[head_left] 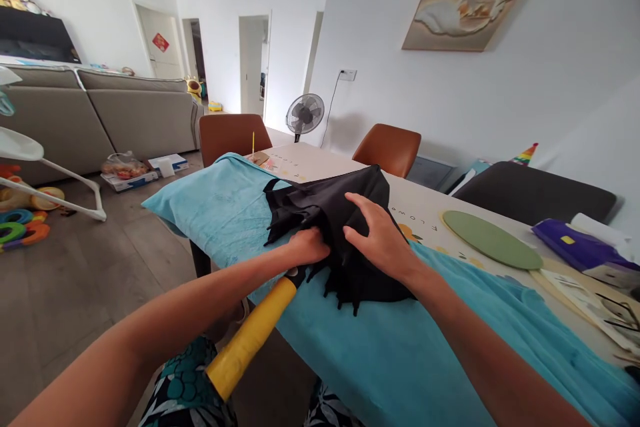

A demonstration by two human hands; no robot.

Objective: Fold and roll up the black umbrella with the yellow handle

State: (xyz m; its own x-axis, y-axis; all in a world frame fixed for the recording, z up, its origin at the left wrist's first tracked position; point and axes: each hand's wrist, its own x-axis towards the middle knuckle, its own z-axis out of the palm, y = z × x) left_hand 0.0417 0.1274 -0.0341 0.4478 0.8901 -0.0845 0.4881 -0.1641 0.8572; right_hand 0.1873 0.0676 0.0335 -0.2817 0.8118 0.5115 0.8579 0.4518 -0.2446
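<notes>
A black folding umbrella (345,197) lies half gathered across a blue cloth (225,213), its canopy loose and its rib tips pointing toward me. Its yellow handle (253,340) sticks out over the table's near edge, above my lap. My left hand (307,247) is closed around the umbrella just above the handle, partly under the folds; the shaft inside is hidden. Over the right side of the canopy, my right hand (380,240) has its thumb and fingers apart, at or touching the black fabric.
The cloth covers much of the white table (325,163). A green oval placemat (493,240), a purple pack (575,240) and glasses (620,312) are at the right. Brown chairs (387,147) and a fan (305,113) stand beyond. Toys (23,227) lie on the left floor.
</notes>
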